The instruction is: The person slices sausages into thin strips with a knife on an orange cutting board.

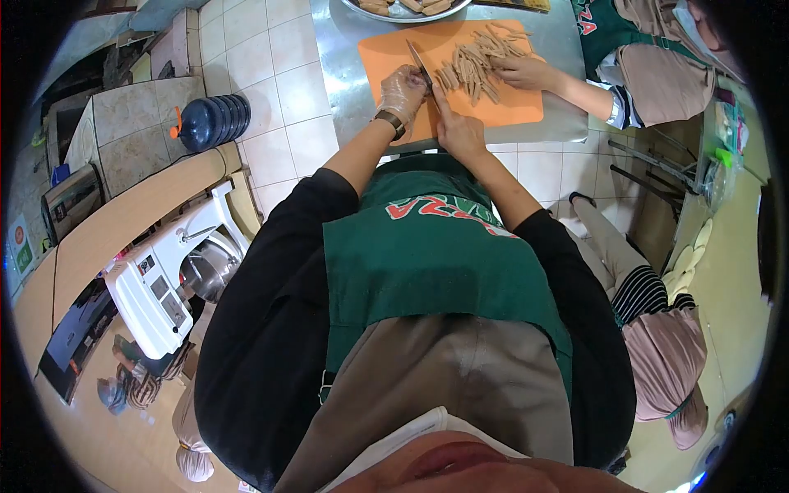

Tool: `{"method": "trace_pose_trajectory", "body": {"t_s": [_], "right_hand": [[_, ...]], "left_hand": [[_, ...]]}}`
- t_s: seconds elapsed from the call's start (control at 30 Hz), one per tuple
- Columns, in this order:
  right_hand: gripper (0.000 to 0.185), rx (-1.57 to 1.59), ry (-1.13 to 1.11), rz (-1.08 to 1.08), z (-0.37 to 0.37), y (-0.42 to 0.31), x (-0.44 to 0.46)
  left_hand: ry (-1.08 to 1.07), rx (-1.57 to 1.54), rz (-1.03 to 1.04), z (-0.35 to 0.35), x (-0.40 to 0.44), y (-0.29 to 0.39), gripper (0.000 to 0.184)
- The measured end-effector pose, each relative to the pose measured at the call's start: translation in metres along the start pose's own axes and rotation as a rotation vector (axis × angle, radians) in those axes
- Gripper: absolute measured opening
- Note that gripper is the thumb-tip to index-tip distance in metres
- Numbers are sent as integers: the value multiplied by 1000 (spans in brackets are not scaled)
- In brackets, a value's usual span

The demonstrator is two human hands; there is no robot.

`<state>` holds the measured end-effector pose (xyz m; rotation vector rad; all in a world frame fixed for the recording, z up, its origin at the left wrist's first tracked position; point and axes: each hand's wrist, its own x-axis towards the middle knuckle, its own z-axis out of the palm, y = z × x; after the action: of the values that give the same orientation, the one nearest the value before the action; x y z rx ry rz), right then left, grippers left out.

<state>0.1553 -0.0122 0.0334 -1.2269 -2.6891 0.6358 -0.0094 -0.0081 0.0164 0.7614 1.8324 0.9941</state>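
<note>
A long-bladed knife points away from me over an orange cutting board. My right hand is bare and closed at the near end of the knife, its index finger stretched along the blade; the handle is hidden. Beside the blade, my left hand wears a clear plastic glove, with its fingers curled in; whatever they hold is hidden. Light-brown cut sticks lie heaped on the right half of the board. Another person's hand reaches into this heap from the right.
The board rests on a metal table. A tray of larger brown pieces stands at its far edge. To the left are a blue water bottle on the floor and a white stand mixer. People stand close on the right.
</note>
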Motion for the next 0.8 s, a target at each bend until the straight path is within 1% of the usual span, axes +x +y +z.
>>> {"method": "trace_pose_trajectory", "body": {"t_s": [0.07, 0.13, 0.2, 0.27, 0.33, 0.37, 0.43, 0.47, 0.5, 0.53, 0.57, 0.6, 0.63, 0.67, 0.7, 0.73, 0.8], "right_hand": [[81, -1, -10, 14, 0, -1, 0], [81, -4, -17, 26, -1, 0, -5], [81, 40, -71, 77, -7, 1, -22], [81, 50, -79, 95, -14, 4, -36], [80, 61, -85, 113, -17, 6, -41], [80, 68, -70, 132, -17, 7, -42], [80, 72, -50, 158, -21, 8, -43], [76, 63, -14, 108, -22, 8, -43], [72, 56, 18, 59, -23, 8, -43], [72, 56, 22, 64, -22, 7, -43], [73, 58, 17, 21, -21, 5, -44], [73, 60, 13, -23, -18, 4, -44], [73, 60, 18, -21, -14, 2, -42], [76, 26, -38, -38, -10, 0, -39], [78, -8, -94, -54, -6, 0, -37], [78, -9, -92, -51, -2, 0, -34], [77, -28, -82, -59, 3, 1, -28]], "left_hand": [[-16, -5, -15, 0, 2, -1, 26], [24, 93, 57, 1, 4, -7, 25], [25, 82, 81, 2, 6, -12, 26], [22, 66, 104, 4, 8, -16, 26], [46, 52, 63, 2, 6, -13, 20], [43, 54, 71, -2, 8, -11, 20], [135, 292, 368, -13, 10, -3, 19], [129, 293, 375, -16, 14, 3, 19], [138, 457, 534, -22, 13, 26, 19], [149, 620, 694, -26, 12, 40, 19], [43, 624, 791, -26, 19, 45, 19], [41, 626, 796, -23, 24, 50, 19], [-147, 801, 892, -18, 29, 55, 19], [-340, 973, 981, -12, 32, 60, 21], [-433, 1131, 897, -6, 34, 61, 25], [-435, 1130, 900, 0, 37, 63, 25], [-517, 1356, 754, 7, 40, 69, 29]]}}
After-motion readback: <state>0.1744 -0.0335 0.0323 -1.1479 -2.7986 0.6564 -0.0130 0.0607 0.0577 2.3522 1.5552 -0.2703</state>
